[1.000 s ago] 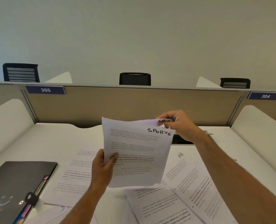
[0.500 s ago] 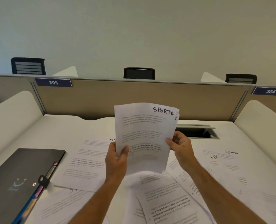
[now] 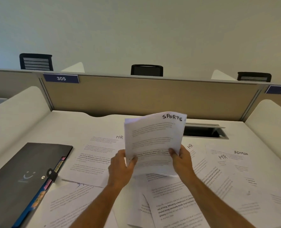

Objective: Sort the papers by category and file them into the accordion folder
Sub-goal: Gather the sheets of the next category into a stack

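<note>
Both hands now grip the SPORTS stack (image 3: 154, 143) by its lower edge, held upright at the centre of the frame: the left hand (image 3: 120, 168) has its thumb curled over the lower left corner, and the right hand (image 3: 181, 160), which a second ago was up at the top right corner adding a sheet, has dropped to the lower right with its fingers (image 3: 173, 151) clamped on the paper. The sheets have gone from fanned to nearly squared, so by my reading the sports pile is gathered and being evened up for filing. The accordion folder (image 3: 26, 178) lies closed at the lower left of the frame, its coloured tabs showing along the right edge, well apart from the stack. Loose papers (image 3: 93, 160) marked HR and one marked ADMIN (image 3: 240, 153) still cover the white counter (image 3: 67, 127), unsorted. Behind it stands a tan divider (image 3: 144, 94) with plates 305 and 304, chair backs and a plain wall.
</note>
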`<action>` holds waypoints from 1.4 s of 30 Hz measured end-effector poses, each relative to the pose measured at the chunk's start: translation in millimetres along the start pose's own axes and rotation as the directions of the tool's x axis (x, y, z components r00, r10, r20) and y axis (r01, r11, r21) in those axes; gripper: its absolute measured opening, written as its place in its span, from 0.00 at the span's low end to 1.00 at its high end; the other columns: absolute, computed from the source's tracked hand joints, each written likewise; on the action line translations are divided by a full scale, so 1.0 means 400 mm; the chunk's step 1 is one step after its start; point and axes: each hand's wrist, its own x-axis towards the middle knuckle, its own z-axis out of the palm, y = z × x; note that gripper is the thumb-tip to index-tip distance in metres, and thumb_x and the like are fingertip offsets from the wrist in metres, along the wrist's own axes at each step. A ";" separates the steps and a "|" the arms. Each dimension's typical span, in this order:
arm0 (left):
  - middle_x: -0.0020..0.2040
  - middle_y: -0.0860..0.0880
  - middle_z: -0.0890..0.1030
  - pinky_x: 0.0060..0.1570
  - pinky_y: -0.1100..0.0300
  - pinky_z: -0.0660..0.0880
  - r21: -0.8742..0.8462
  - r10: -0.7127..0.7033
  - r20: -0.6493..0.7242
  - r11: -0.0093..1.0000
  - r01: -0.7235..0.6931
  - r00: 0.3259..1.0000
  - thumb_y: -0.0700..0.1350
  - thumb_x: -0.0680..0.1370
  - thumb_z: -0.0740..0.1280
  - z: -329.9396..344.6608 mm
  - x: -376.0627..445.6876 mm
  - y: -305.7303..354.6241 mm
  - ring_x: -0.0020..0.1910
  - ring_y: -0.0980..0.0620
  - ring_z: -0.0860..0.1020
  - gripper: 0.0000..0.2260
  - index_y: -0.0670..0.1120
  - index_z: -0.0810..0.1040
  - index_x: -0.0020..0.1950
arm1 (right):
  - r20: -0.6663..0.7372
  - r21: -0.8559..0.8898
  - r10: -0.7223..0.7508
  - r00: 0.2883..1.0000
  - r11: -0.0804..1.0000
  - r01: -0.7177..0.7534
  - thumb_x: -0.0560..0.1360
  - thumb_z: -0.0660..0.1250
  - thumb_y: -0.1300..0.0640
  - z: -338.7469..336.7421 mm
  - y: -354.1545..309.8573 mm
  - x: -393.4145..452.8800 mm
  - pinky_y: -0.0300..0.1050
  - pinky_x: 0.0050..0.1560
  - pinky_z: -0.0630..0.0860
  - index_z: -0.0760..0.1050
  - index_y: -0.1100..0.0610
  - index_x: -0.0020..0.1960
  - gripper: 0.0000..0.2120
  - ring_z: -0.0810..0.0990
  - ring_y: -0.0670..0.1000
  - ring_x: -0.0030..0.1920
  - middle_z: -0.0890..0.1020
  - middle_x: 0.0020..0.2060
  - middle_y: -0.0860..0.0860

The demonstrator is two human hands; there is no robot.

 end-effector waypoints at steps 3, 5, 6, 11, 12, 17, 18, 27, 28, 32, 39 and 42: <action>0.81 0.48 0.57 0.73 0.34 0.50 0.559 -0.242 0.125 0.819 0.133 0.962 0.74 0.75 0.50 -0.022 -0.002 -0.102 0.80 0.41 0.50 0.39 0.53 0.56 0.79 | -0.113 -0.036 -0.016 0.993 0.999 0.012 0.81 0.65 0.59 -0.027 -0.007 0.022 0.34 0.37 0.75 0.76 0.51 0.56 0.06 0.82 0.48 0.48 0.82 0.45 0.47; 0.82 0.48 0.45 0.71 0.30 0.38 0.657 -0.373 0.208 0.738 0.153 0.904 0.77 0.72 0.44 -0.030 -0.016 -0.156 0.80 0.41 0.40 0.44 0.52 0.48 0.81 | -0.142 -0.049 -0.012 0.990 0.999 0.006 0.81 0.65 0.59 -0.051 -0.001 0.033 0.35 0.36 0.76 0.76 0.52 0.57 0.06 0.83 0.49 0.47 0.82 0.45 0.48; 0.82 0.49 0.42 0.70 0.29 0.36 0.669 -0.384 0.248 0.732 0.130 0.889 0.78 0.71 0.43 -0.028 -0.024 -0.173 0.80 0.41 0.38 0.46 0.52 0.45 0.81 | -0.152 -0.056 -0.004 0.988 0.998 -0.005 0.81 0.65 0.59 -0.061 0.004 0.036 0.38 0.37 0.78 0.76 0.53 0.58 0.07 0.83 0.51 0.47 0.83 0.46 0.50; 0.82 0.51 0.41 0.72 0.36 0.33 0.488 -0.217 0.393 0.873 -0.003 0.893 0.76 0.73 0.46 0.013 -0.014 -0.154 0.80 0.48 0.39 0.43 0.56 0.37 0.80 | -0.194 -0.034 0.032 0.980 0.999 -0.039 0.81 0.65 0.58 -0.080 0.033 0.039 0.42 0.39 0.79 0.76 0.55 0.59 0.08 0.83 0.52 0.46 0.84 0.49 0.53; 0.82 0.51 0.41 0.73 0.38 0.34 0.425 -0.177 0.419 0.905 -0.020 0.891 0.75 0.74 0.47 0.023 -0.009 -0.144 0.80 0.49 0.40 0.42 0.56 0.36 0.80 | -0.197 -0.026 0.038 0.980 0.999 -0.044 0.81 0.65 0.58 -0.080 0.037 0.037 0.43 0.40 0.80 0.77 0.56 0.60 0.08 0.84 0.53 0.47 0.84 0.49 0.53; 0.82 0.54 0.45 0.77 0.46 0.41 0.134 0.039 0.463 0.984 -0.113 0.886 0.66 0.80 0.55 0.058 -0.005 -0.122 0.80 0.53 0.46 0.36 0.56 0.40 0.81 | -0.189 -0.010 0.049 0.981 0.999 -0.052 0.81 0.65 0.59 -0.083 0.042 0.032 0.48 0.43 0.82 0.77 0.57 0.62 0.10 0.84 0.55 0.48 0.84 0.50 0.53; 0.82 0.54 0.47 0.78 0.48 0.43 0.094 0.070 0.454 0.988 -0.126 0.888 0.63 0.81 0.57 0.057 -0.007 -0.125 0.80 0.53 0.47 0.34 0.55 0.43 0.81 | -0.189 -0.005 0.052 0.981 0.999 -0.054 0.81 0.65 0.59 -0.085 0.040 0.032 0.49 0.44 0.82 0.77 0.56 0.62 0.10 0.84 0.55 0.48 0.84 0.50 0.53; 0.81 0.49 0.36 0.75 0.37 0.37 0.636 -0.177 0.305 0.769 -0.062 0.936 0.75 0.74 0.46 -0.072 -0.023 -0.247 0.80 0.46 0.36 0.43 0.52 0.38 0.81 | -0.221 -0.019 0.054 0.974 0.998 -0.059 0.80 0.66 0.59 -0.113 0.045 0.029 0.41 0.35 0.78 0.77 0.51 0.56 0.07 0.84 0.50 0.44 0.84 0.46 0.49; 0.81 0.49 0.35 0.76 0.38 0.37 0.630 -0.190 0.304 0.775 -0.048 0.934 0.78 0.70 0.46 -0.093 -0.024 -0.263 0.79 0.46 0.35 0.48 0.51 0.35 0.80 | -0.222 -0.018 0.056 0.973 0.998 -0.061 0.80 0.66 0.59 -0.113 0.045 0.028 0.40 0.35 0.78 0.77 0.50 0.55 0.06 0.84 0.50 0.44 0.84 0.45 0.48; 0.80 0.46 0.35 0.76 0.41 0.37 0.590 -0.225 0.223 0.806 0.053 0.949 0.84 0.58 0.49 -0.169 -0.029 -0.312 0.79 0.45 0.35 0.62 0.49 0.30 0.78 | -0.218 -0.029 0.055 0.974 0.998 -0.062 0.80 0.66 0.58 -0.113 0.045 0.024 0.39 0.33 0.78 0.76 0.48 0.53 0.06 0.84 0.48 0.43 0.84 0.44 0.46; 0.81 0.45 0.35 0.77 0.42 0.37 0.622 -0.254 0.223 0.780 0.064 0.941 0.86 0.54 0.49 -0.211 -0.044 -0.350 0.79 0.45 0.35 0.66 0.48 0.34 0.80 | -0.211 -0.028 0.063 0.975 0.997 -0.070 0.80 0.66 0.59 -0.113 0.057 0.022 0.44 0.39 0.79 0.77 0.52 0.57 0.07 0.83 0.51 0.44 0.84 0.45 0.49; 0.81 0.47 0.38 0.76 0.45 0.39 0.605 -0.222 0.213 0.795 0.050 0.951 0.85 0.57 0.49 -0.212 -0.049 -0.342 0.80 0.46 0.40 0.63 0.51 0.36 0.81 | -0.206 -0.034 0.055 0.977 0.997 -0.064 0.80 0.66 0.59 -0.109 0.052 0.020 0.43 0.38 0.79 0.77 0.51 0.57 0.07 0.83 0.51 0.44 0.84 0.45 0.49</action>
